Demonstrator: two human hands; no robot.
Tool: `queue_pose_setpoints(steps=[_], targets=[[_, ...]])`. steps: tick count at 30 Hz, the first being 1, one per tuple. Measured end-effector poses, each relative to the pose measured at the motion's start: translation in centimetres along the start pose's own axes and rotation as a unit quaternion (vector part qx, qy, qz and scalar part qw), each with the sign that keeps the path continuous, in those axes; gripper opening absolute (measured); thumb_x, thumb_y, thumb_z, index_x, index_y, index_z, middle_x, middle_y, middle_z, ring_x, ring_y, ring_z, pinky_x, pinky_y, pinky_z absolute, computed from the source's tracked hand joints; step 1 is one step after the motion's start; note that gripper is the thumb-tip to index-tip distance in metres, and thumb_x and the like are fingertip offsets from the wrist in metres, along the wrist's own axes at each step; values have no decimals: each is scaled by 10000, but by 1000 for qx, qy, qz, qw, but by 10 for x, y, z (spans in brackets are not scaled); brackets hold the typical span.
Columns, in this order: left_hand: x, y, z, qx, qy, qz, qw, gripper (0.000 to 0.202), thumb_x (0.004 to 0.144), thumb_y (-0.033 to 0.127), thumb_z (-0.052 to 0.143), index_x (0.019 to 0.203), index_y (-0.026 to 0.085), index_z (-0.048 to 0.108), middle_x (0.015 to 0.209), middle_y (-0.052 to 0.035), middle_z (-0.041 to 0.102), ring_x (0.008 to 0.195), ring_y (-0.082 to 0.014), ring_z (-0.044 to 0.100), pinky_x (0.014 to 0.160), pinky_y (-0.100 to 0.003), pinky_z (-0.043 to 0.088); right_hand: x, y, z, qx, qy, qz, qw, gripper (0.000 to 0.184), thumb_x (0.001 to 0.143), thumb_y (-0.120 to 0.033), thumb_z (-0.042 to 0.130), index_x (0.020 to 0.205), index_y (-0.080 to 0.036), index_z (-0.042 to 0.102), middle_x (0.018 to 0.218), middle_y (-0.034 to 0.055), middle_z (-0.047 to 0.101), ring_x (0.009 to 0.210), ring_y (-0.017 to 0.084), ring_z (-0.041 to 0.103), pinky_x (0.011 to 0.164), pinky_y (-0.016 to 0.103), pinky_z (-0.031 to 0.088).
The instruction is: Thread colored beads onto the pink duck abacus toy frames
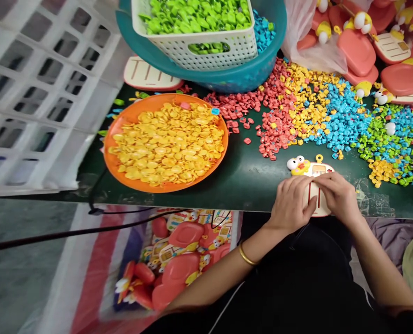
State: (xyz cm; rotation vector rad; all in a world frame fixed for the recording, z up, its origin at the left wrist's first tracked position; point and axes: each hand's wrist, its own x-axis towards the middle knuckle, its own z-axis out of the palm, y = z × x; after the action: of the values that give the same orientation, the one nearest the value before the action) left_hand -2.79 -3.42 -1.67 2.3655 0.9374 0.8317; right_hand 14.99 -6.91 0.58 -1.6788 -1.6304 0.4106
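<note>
1. One left hand point(293, 203) and one right hand point(341, 194) touch a cream, red-lined plastic toy board point(316, 209) on the dark-green worktop point(251, 174).
2. Their fingers curl over it; whether they grip, I cannot tell.
3. Left of the toy board sits a round orange plastic tray point(164, 188).

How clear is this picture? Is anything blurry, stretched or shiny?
Head view: a soft sheen on the dark green tabletop, beside the orange plate; head view: the white slatted crate at left looks stretched and soft; head view: the left hand and right hand look fairly crisp; head view: the black clothing shows little detail.
</note>
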Motion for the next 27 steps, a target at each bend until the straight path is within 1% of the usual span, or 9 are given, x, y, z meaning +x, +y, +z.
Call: queue_pose_setpoints(steps=[3,5,7,10,14,17,20,23,27], targets=[[1,0,-1,25,-18,15,999,481,972,345,478,1428,197,444,1316,-149,597,1183,-286,536,976,-441,374,20,24,-3,-60,134,89,985,158,887,-312,632,966,-201,712,901,70,693,747,185,633,718,343,541],[2,1,-3,35,-42,26,998,447,970,298,464,1414,259,494,1334,-115,608,1186,-285,536,980,-454,356,31,38,-9,-98,166,132,972,187,858,-349,667,922,-181,717,866,76,694,702,186,618,690,347,532],[3,1,-3,30,-41,25,998,427,963,281,469,1382,261,547,1302,-101,634,1185,-283,539,997,-451,355,34,40,-16,-105,151,128,975,191,873,-354,644,876,-183,730,846,82,706,725,201,634,687,350,532],[1,1,-1,23,-8,10,1000,402,947,309,506,1322,202,606,1221,-125,653,1157,-286,552,994,-438,388,26,25,-22,-77,113,102,985,190,896,-347,626,878,-206,752,872,81,723,785,215,661,680,344,541],[1,0,0,21,-1,0,1000,385,939,326,537,1289,192,624,1198,-127,655,1147,-287,561,981,-434,403,19,7,-16,-62,56,61,995,185,918,-312,607,876,-234,770,869,62,696,815,205,663,734,344,552],[2,1,-2,7,-8,7,1000,350,950,302,535,1275,197,613,1162,-99,682,1127,-261,583,1002,-425,387,20,8,-12,-66,42,38,996,192,932,-290,585,940,-230,768,888,59,664,831,199,650,755,340,546],[2,0,-3,-8,9,14,1000,332,952,275,544,1271,195,588,1130,-86,691,1111,-241,596,1027,-423,375,20,11,-13,-69,14,7,998,226,957,-272,540,1028,-228,749,930,69,642,880,202,634,791,339,532],[1,-1,-1,-21,17,-5,1000,341,932,365,594,1221,186,577,1144,-108,666,1128,-260,580,999,-424,407,18,11,-18,-107,-14,-14,994,258,974,-270,503,1078,-240,737,919,73,609,868,206,591,761,334,507],[1,-2,1,-32,15,-22,999,326,894,482,641,1025,194,564,1127,-118,644,1112,-274,565,949,-425,434,18,11,-26,-169,-54,-36,983,284,988,-279,469,1054,-252,744,837,61,553,782,200,510,676,315,452]])
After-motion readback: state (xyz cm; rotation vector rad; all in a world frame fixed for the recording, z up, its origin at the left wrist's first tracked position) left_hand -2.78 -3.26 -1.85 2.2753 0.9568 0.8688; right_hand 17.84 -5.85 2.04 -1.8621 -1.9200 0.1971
